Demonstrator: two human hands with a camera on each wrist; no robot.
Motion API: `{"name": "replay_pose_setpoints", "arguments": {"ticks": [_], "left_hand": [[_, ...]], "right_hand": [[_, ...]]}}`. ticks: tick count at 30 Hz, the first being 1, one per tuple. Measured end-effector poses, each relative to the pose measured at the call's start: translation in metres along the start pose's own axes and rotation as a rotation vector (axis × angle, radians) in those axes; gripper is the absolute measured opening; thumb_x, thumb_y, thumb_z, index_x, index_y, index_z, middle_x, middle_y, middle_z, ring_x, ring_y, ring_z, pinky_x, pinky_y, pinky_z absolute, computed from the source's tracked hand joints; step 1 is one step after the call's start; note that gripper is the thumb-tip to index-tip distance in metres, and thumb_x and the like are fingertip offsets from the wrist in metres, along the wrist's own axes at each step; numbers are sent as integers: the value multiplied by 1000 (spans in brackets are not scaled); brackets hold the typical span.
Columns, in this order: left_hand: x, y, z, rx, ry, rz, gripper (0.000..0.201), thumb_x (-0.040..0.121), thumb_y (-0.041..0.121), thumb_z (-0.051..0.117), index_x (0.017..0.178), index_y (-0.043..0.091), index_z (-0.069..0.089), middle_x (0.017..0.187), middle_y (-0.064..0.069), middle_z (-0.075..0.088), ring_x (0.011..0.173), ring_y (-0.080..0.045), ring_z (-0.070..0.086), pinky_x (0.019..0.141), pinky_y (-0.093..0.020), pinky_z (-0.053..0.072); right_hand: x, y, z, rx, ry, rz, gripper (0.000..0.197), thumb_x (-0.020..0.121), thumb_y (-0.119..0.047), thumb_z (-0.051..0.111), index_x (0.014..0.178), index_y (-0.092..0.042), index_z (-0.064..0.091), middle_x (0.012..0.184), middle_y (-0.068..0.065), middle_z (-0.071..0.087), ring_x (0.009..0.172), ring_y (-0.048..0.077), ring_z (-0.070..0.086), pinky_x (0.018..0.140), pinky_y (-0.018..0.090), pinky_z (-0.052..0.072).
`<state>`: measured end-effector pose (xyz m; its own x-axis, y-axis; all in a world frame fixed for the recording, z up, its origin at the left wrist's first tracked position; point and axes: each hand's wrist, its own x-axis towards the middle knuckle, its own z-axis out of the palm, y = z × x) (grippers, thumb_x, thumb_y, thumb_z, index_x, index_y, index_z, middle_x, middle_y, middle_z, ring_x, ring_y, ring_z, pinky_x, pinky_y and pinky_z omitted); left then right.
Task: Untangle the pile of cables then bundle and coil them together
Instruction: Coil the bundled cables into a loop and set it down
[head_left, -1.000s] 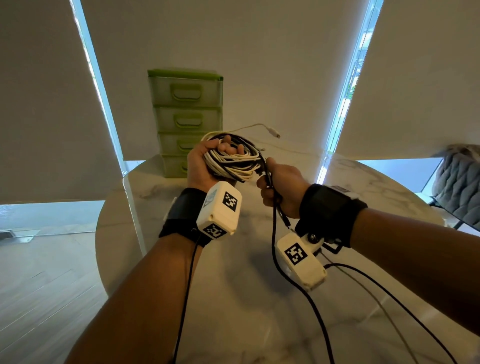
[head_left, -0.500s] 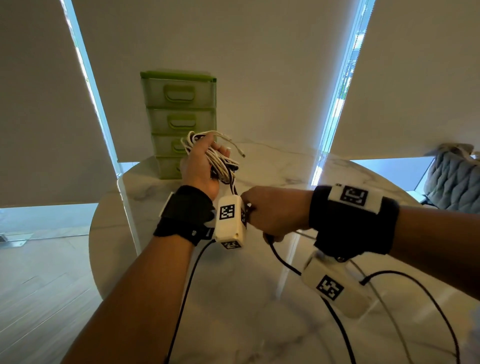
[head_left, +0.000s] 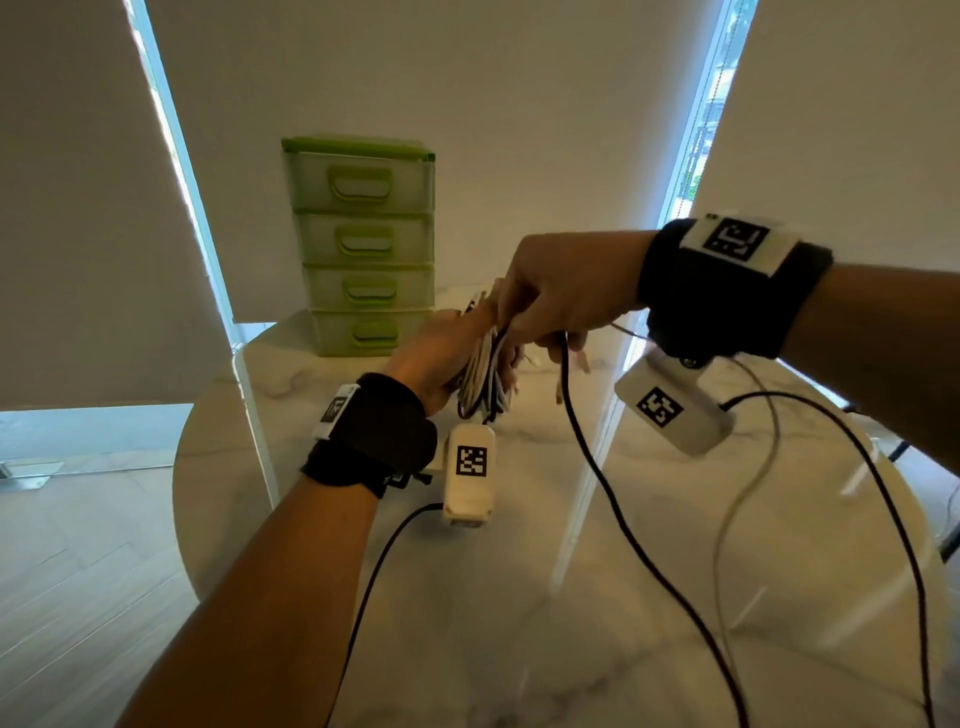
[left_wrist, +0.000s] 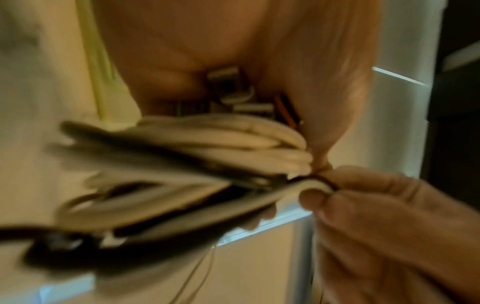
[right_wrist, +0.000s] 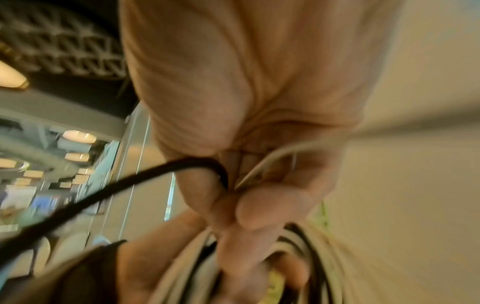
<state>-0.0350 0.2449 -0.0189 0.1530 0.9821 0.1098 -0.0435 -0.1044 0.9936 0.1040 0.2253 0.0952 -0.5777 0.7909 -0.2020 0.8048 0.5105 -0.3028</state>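
Observation:
A coiled bundle of white and black cables (head_left: 480, 374) hangs in the air above the marble table (head_left: 519, 623). My left hand (head_left: 441, 353) grips the bundle from the left; the loops (left_wrist: 233, 144) cross its palm in the left wrist view. My right hand (head_left: 556, 291) reaches over the top of the bundle and pinches a black cable (head_left: 587, 447) and a thin white cable (right_wrist: 272, 160) against it. The black cable (right_wrist: 103, 191) trails down from the right fist towards the table's near edge. The fingertips (left_wrist: 314, 197) of the right hand meet the bundle's end.
A green set of plastic drawers (head_left: 361, 244) stands at the table's far side, just behind the hands. White camera boxes hang from both wrist straps with their own black leads. A grey quilted chair (right_wrist: 64, 41) shows only in the right wrist view.
My right hand has risen from below the bundle to over its top, carrying the black cable around it. The left hand has lowered the bundle and turned it on edge.

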Motion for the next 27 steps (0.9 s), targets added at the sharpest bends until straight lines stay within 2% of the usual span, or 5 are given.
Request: {"name": "replay_pose_setpoints", "arguments": {"ticks": [5, 9, 13, 18, 27], "left_hand": [[0, 2, 1, -265, -295, -106, 71, 75, 72, 44, 93, 8, 70, 61, -5, 62, 50, -15, 57, 60, -31, 51], [-5, 0, -3, -409, -428, -160, 68, 62, 55, 80, 102, 3, 65, 63, -6, 65, 51, -14, 61, 59, -30, 55], [-10, 4, -3, -292, -354, -188, 31, 70, 10, 63, 97, -6, 62, 53, -3, 55, 47, -14, 56, 57, -27, 53], [-11, 10, -9, -411, -355, -226, 30, 61, 4, 53, 89, -3, 59, 47, -1, 47, 41, -13, 47, 58, -25, 52], [-4, 7, -26, -800, -389, -183, 39, 60, -1, 69, 97, -14, 63, 55, -10, 57, 50, -23, 58, 66, -33, 55]], "right_hand": [[8, 9, -7, -182, 324, -121, 16, 84, -31, 71, 91, -18, 75, 78, -6, 71, 58, 0, 59, 77, 31, 55], [10, 16, -4, -153, 368, -163, 14, 85, -33, 69, 94, -22, 72, 80, -6, 71, 61, 0, 60, 79, 32, 55], [12, 16, -6, -133, 348, -200, 22, 86, -31, 68, 108, -24, 67, 82, -6, 70, 66, 3, 64, 75, 25, 52], [12, 33, -17, -218, 162, -130, 24, 95, -23, 58, 118, -24, 65, 76, -11, 66, 67, 4, 62, 65, 18, 42], [19, 56, 1, -126, 361, -89, 27, 98, -34, 49, 120, -22, 59, 90, -9, 59, 74, 7, 59, 77, 32, 52]]}}
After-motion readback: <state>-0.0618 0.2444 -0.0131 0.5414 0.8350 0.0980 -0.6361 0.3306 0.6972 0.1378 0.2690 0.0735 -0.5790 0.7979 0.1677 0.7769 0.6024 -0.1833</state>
